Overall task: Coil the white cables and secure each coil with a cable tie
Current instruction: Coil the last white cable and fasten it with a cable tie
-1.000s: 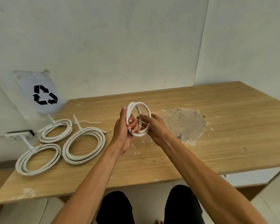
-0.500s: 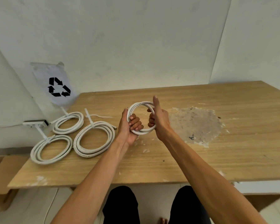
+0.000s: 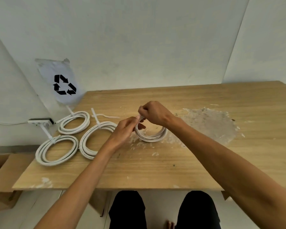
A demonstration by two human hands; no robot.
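Hands meet over the middle of a wooden table (image 3: 155, 171), both at the far upper edge of a small white cable coil (image 3: 151, 136). The right hand (image 3: 153, 113) comes in from the right with its fingers curled down onto the top of the coil, pinching it there; the left hand (image 3: 124, 131) reaches from the near left and its fingertips close on the same spot, just beside the right hand's. What exactly sits between the fingertips is too small to tell. The coil hangs below the hands, its lower arc resting on or just above the tabletop, tilted toward the camera, nearer than the right hand and to the right of the left.

Left of the hands lie three finished coils. The largest coil (image 3: 89, 142) lies just beside the left wrist, partly hidden by it, with a cable tie tail (image 3: 95, 118) sticking up at its far side. A second coil (image 3: 56, 150) lies at the near left corner, and a third coil (image 3: 74, 123) sits farther back; each bears a tie. A loose white strip (image 3: 108, 116) lies flat behind the largest coil.

The tabletop carries a rough pale patch (image 3: 210, 123) to the right and small white flecks near the hands. Behind stands a plain white wall (image 3: 147, 38) with a recycling sign (image 3: 64, 85) at left, and a socket strip (image 3: 40, 121) below it.
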